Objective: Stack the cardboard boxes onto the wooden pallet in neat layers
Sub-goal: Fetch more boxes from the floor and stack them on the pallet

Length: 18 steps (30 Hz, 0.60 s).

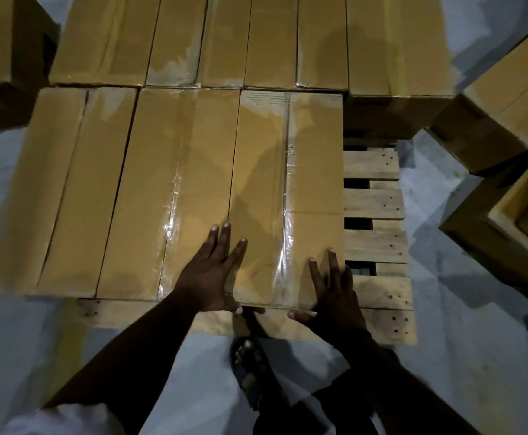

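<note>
Cardboard box [291, 196] on pallet [379, 202], both hands flat, left hand [207, 277], right hand [335, 299].

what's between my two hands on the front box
Head view: between the left hand and right hand lies only the top of the box, with a strip of clear tape running along it.

No readable text, brand, number or sign anywhere. Small dark mark [291, 150] on clear tape seam [286, 199] of long brown cardboard box [262, 183], toward its 12 o'clock end: too blurred to read. Faint printed lines [264, 98] along same box's far edge: illegible.
</note>
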Motion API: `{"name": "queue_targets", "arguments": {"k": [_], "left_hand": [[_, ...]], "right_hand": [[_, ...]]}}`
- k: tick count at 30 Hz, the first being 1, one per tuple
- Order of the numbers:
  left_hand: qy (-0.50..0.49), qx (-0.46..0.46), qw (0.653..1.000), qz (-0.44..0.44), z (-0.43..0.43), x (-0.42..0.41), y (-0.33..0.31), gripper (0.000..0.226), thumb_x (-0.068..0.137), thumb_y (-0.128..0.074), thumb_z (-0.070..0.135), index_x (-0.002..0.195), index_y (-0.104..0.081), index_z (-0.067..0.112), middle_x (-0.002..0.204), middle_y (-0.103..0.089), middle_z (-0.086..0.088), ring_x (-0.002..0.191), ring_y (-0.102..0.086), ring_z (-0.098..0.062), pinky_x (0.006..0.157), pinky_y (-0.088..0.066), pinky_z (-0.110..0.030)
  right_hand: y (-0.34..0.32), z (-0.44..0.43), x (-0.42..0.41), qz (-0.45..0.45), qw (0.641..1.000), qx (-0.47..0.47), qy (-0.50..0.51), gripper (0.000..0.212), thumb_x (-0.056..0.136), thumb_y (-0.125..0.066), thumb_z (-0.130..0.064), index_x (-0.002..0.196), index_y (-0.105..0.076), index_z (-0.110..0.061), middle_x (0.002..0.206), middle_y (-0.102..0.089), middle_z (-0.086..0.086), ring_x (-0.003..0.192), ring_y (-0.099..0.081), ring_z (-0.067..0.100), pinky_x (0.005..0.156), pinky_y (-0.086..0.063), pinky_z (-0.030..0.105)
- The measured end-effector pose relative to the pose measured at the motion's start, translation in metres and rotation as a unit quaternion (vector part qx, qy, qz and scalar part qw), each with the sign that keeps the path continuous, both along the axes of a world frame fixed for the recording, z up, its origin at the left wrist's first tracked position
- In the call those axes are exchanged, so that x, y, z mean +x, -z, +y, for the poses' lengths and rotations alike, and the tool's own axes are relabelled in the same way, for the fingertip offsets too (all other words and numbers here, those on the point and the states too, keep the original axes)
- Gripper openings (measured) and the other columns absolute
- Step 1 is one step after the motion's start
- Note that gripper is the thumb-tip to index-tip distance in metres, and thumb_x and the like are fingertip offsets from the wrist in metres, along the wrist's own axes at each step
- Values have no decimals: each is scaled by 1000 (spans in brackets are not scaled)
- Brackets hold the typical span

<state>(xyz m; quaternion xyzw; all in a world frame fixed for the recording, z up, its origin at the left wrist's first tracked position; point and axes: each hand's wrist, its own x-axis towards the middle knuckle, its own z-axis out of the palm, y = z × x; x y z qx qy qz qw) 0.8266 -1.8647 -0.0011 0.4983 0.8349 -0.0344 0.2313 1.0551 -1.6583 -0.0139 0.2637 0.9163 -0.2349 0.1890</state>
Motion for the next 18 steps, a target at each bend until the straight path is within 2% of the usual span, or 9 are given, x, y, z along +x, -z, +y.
{"name": "queue_targets", "arguments": {"k": [4,8,12,15,18], "left_hand": [[-3,-8,1000,-7,1,0,0,151,49,-57,100,162,6,24,163,31,-18,150,27,-42,122,-5,-53],[-57,-29,997,-42,8,3,-9,146,50,-55,101,162,9,31,162,36,-10,150,30,-35,123,-2,-47],[-114,-35,991,-56,29,22,-36,142,58,-47,101,161,11,24,166,23,-11,154,18,-32,126,-3,-48],[-116,-10,992,-40,45,52,-76,132,67,-39,97,162,10,20,165,24,-16,153,18,-34,125,0,-50],[-107,6,994,-32,59,78,-135,106,87,-41,77,162,5,18,166,16,-20,155,8,-40,125,-6,-52]], "right_hand": [[-2,-4,-2,-15,1000,17,3,126,67,-57,-89,160,6,-33,162,35,2,148,10,52,109,-33,67],[-9,-3,-3,-20,999,48,0,115,74,-41,-92,162,0,-29,165,27,6,150,8,48,115,-22,64],[-39,-1,-7,-4,999,36,33,108,80,-43,-83,162,0,-27,167,19,8,153,11,40,121,-16,58],[-90,3,-14,13,998,44,51,102,84,-43,-77,162,-7,-23,169,5,13,153,1,41,119,-16,56],[-146,6,-14,5,996,67,50,95,87,-44,-71,161,-20,-17,165,-17,21,149,-19,48,112,-29,60]]}}
